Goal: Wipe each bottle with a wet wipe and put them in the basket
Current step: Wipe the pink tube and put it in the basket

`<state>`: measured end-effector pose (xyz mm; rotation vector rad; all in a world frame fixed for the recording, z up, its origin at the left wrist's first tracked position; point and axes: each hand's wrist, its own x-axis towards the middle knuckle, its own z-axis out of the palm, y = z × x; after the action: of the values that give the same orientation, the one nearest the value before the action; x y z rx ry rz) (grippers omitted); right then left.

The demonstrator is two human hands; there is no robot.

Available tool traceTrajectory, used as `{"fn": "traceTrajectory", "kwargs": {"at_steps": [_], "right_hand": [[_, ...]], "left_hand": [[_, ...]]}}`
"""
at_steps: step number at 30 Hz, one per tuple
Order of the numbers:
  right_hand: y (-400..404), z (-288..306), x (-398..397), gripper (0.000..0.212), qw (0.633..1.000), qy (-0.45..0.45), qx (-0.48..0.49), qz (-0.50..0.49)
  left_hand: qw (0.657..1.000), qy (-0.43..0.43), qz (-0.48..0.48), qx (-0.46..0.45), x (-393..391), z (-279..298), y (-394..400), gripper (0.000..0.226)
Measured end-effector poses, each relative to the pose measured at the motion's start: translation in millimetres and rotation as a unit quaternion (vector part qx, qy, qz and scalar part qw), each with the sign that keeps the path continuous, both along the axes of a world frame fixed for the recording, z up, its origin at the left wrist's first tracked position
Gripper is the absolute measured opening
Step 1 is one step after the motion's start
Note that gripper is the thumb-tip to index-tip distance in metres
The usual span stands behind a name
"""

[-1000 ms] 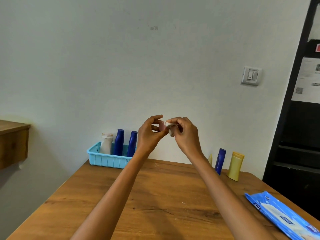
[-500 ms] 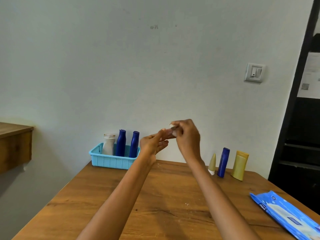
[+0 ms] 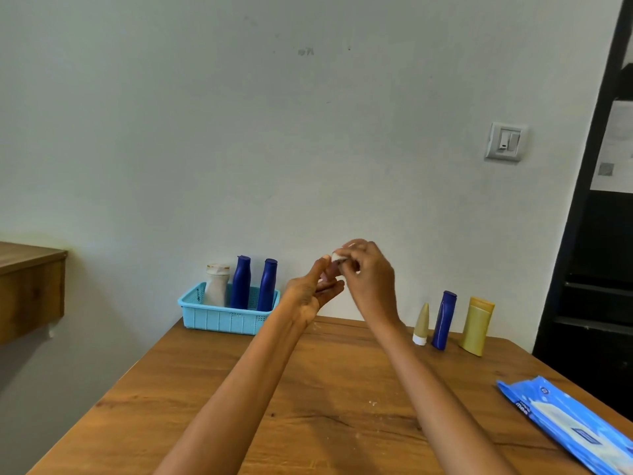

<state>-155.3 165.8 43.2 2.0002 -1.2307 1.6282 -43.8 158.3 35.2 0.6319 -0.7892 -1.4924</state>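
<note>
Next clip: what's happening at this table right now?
A person holds both hands up over the wooden table. The right hand pinches a small white wad, probably a wipe, against the left hand. Three bottles stand in the blue basket; three more wait at the right. The wipes pack lies nearby.

Both hands up over the table (image 3: 308, 389): right hand (image 3: 371, 281) pinching a small white wad (image 3: 339, 258) against the left hand's (image 3: 313, 291) open fingers. Basket (image 3: 226, 315) holds three bottles, three more stand at right, wipes pack (image 3: 568, 423) nearby.
</note>
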Motion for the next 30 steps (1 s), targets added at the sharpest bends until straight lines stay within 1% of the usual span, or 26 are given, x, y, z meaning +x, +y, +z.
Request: {"fn": "traceTrajectory", "kwargs": {"at_steps": [3, 6, 10, 11, 13, 16, 18, 19, 20, 22, 26, 28, 30], "right_hand": [[3.1, -20.0, 5.0, 0.02, 1.0, 0.022, 0.012, 0.017], [4.1, -24.2, 0.8, 0.018, 0.999, 0.024, 0.008, 0.028], [-2.4, -2.0, -12.4, 0.016, 0.997, -0.078, -0.006, 0.022], [-3.0, 2.4, -12.4, 0.016, 0.996, -0.091, -0.009, 0.016], [-1.9, 4.1, -6.8, 0.016, 0.997, -0.076, -0.015, 0.004], [5.2, -11.8, 9.7, 0.019, 1.0, 0.0, -0.016, 0.016], [8.7, -26.0, 13.8, 0.024, 0.998, 0.042, -0.022, 0.029], [8.5, -29.5, 11.7, 0.024, 0.998, 0.047, -0.027, 0.035], [7.6, -30.0, 8.2, 0.022, 0.998, 0.038, -0.029, 0.037], [1.9, -23.3, -2.0, 0.018, 0.999, -0.012, -0.024, 0.031], [-14.5, 0.8, -21.7, 0.017, 0.994, -0.111, -0.018, 0.004], [-19.0, 11.4, -28.6, 0.017, 0.987, -0.16, -0.018, -0.015], [-19.5, 16.4, -31.2, 0.018, 0.981, -0.189, -0.012, -0.035]], "left_hand": [[0.999, 0.028, -0.008, 0.02, 5.8, -0.5, 2.6, 0.025], [0.999, 0.03, -0.018, 0.022, 9.1, 1.1, 4.0, 0.029], [0.999, 0.01, -0.027, 0.016, 8.0, 4.4, 6.0, 0.039], [0.999, 0.006, -0.029, 0.015, 7.1, 4.6, 6.7, 0.041], [0.999, 0.0, -0.03, 0.015, 4.3, 3.6, 5.8, 0.038], [0.999, 0.005, -0.028, 0.014, 4.8, 0.5, 3.3, 0.028], [0.999, 0.009, -0.028, 0.02, 8.2, 0.3, 2.4, 0.032], [0.999, 0.011, -0.029, 0.019, 9.7, 0.9, 2.6, 0.033], [0.999, 0.014, -0.03, 0.016, 11.3, 1.8, 2.8, 0.032], [0.999, 0.015, -0.033, 0.011, 12.7, 3.7, 4.1, 0.03], [0.999, -0.003, -0.036, 0.011, 11.0, 5.4, 4.9, 0.046], [0.999, -0.01, -0.043, 0.013, 8.4, 3.9, 4.3, 0.049], [0.999, -0.014, -0.049, 0.015, 5.3, 2.1, 4.4, 0.049]]}}
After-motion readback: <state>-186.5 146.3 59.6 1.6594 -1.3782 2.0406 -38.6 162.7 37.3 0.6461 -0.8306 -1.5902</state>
